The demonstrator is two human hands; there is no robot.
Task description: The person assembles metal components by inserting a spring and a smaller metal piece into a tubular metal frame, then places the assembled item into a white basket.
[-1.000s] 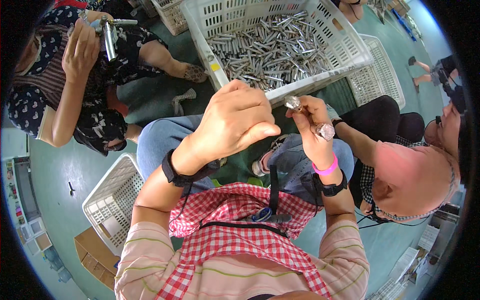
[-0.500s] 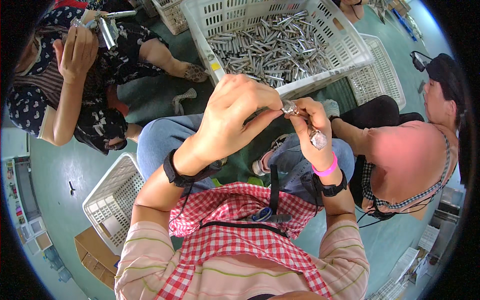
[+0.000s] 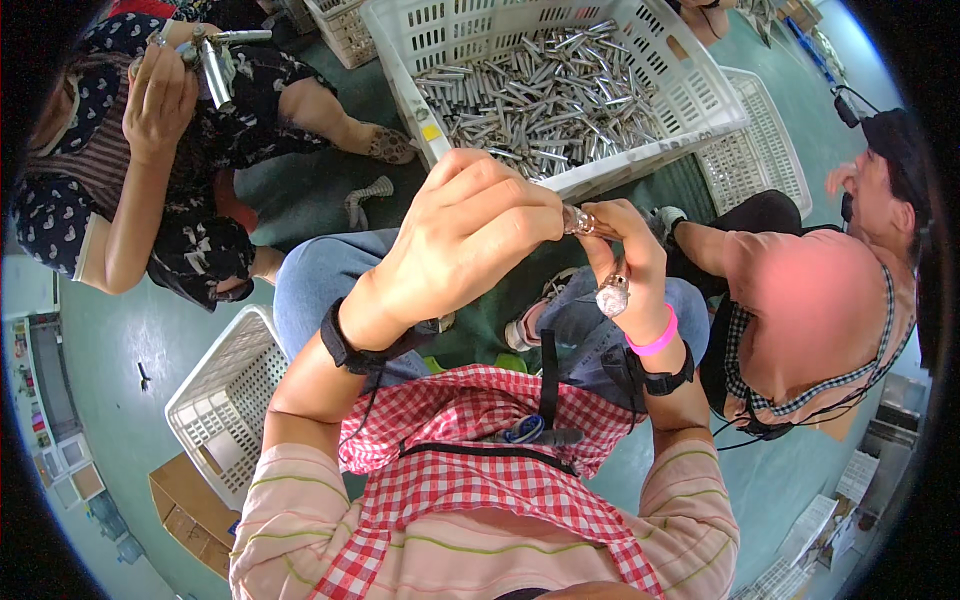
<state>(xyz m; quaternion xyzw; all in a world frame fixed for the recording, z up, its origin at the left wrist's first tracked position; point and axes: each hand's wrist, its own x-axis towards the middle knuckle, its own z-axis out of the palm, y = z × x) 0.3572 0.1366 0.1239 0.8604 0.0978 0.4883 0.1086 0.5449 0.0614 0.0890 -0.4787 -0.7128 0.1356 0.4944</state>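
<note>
Above my lap, both hands meet on a shiny silver metal part [image 3: 578, 221]. My left hand [image 3: 470, 220] has its fingers closed round the near-left end of the part. The thumb and fingers of my right hand [image 3: 632, 248] are closed on its other side. A rounded, glossy metal end [image 3: 612, 296] sticks out below the right hand's fingers. Whether both ends belong to one piece I cannot tell, as the fingers hide the middle. Just beyond my hands stands a white plastic crate [image 3: 690, 125], holding a heap of short silver metal tubes [image 3: 545, 95].
On the left a seated person's hand [image 3: 160, 100] holds chrome tubes [image 3: 214, 75]. Another person in a pink top [image 3: 810, 310] sits close on my right. White baskets stand at my left [image 3: 225, 400] and behind the crate [image 3: 765, 150]; a cardboard box [image 3: 190, 510] lies lower left.
My left hand's fingers have closed further round the part, and its thumb has turned. The rounded end below my right hand has shifted slightly left and down. The right-hand person has raised a hand.
</note>
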